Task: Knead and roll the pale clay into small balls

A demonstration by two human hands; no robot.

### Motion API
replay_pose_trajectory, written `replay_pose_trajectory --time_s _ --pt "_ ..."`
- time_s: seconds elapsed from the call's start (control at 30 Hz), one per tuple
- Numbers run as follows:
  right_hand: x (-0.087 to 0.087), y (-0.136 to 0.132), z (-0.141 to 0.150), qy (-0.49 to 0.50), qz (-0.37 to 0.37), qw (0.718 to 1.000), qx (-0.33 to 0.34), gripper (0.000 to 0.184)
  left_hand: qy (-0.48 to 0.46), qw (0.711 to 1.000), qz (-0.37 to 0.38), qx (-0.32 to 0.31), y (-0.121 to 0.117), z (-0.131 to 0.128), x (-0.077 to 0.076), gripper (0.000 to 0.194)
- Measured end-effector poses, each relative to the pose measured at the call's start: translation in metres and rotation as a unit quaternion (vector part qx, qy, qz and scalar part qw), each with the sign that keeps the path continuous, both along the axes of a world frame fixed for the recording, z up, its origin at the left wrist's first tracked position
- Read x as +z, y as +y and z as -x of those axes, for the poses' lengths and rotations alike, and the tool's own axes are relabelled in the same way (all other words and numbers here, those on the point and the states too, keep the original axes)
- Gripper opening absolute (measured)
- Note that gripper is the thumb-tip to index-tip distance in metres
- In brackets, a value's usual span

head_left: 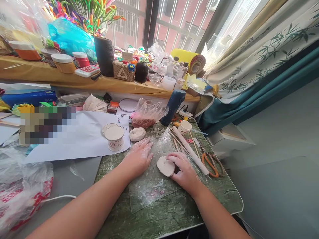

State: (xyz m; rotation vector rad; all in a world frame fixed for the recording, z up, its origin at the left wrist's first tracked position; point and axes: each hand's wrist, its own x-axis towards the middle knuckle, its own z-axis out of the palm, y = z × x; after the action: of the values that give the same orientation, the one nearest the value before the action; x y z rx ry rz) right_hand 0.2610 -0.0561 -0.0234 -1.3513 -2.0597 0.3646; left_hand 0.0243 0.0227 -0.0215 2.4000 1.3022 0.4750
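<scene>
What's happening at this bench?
A person's right hand grips a flattened piece of pale dough-like material over a powder-dusted clear sheet. The left hand lies palm down on the sheet, just below a second pale lump. A white rod and orange-handled scissors lie to the right.

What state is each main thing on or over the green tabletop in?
Flat off-white clay piece, held
Right hand, gripping
Left hand, open, palm down
Navy cylindrical bottle, upright, closed
Right-hand white paper cup, upright, uncovered
Long white rod, lying flat
</scene>
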Motion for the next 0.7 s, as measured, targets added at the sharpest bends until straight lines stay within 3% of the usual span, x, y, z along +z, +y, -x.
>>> replay_pose_trajectory --time_s 0.13,0.23,0.27,0.3,0.37,0.43,0.5,0.53,0.6,0.7 --pt "0.006 -0.001 0.003 0.038 0.005 0.999 -0.012 0.026 -0.093 0.996 0.018 -0.004 0.001 0.006 0.007 0.039" --pt "0.014 0.004 0.02 0.124 0.036 0.986 -0.106 0.003 -0.247 0.965 0.09 0.021 -0.007 -0.002 0.017 0.033" --pt "0.018 0.007 0.03 0.154 0.043 0.976 -0.147 0.006 -0.317 0.937 0.138 0.044 -0.012 -0.007 0.021 0.033" --pt "0.021 0.011 0.04 0.176 0.04 0.967 -0.177 0.008 -0.396 0.89 0.215 0.074 -0.017 -0.012 0.025 0.037" --pt "0.027 0.015 0.062 0.187 -0.006 0.967 -0.175 0.006 -0.562 0.731 0.366 0.127 -0.028 -0.021 0.036 0.045" --pt "0.031 0.015 0.078 0.143 -0.068 0.984 -0.078 0.008 -0.629 0.589 0.483 0.151 -0.036 -0.025 0.046 0.056" --pt "0.034 0.009 0.085 0.083 -0.107 0.99 0.028 0.028 -0.646 0.506 0.54 0.19 -0.038 -0.021 0.053 0.058" --pt "0.034 0.004 0.084 0.066 -0.119 0.989 0.056 0.041 -0.647 0.481 0.557 0.201 -0.037 -0.018 0.055 0.058" --pt "0.032 -0.005 0.076 0.08 -0.135 0.987 0.039 0.06 -0.646 0.465 0.569 0.207 -0.031 -0.011 0.056 0.055" --pt "0.024 -0.011 0.062 0.173 -0.11 0.977 -0.063 0.054 -0.648 0.488 0.554 0.186 -0.022 -0.004 0.051 0.04"
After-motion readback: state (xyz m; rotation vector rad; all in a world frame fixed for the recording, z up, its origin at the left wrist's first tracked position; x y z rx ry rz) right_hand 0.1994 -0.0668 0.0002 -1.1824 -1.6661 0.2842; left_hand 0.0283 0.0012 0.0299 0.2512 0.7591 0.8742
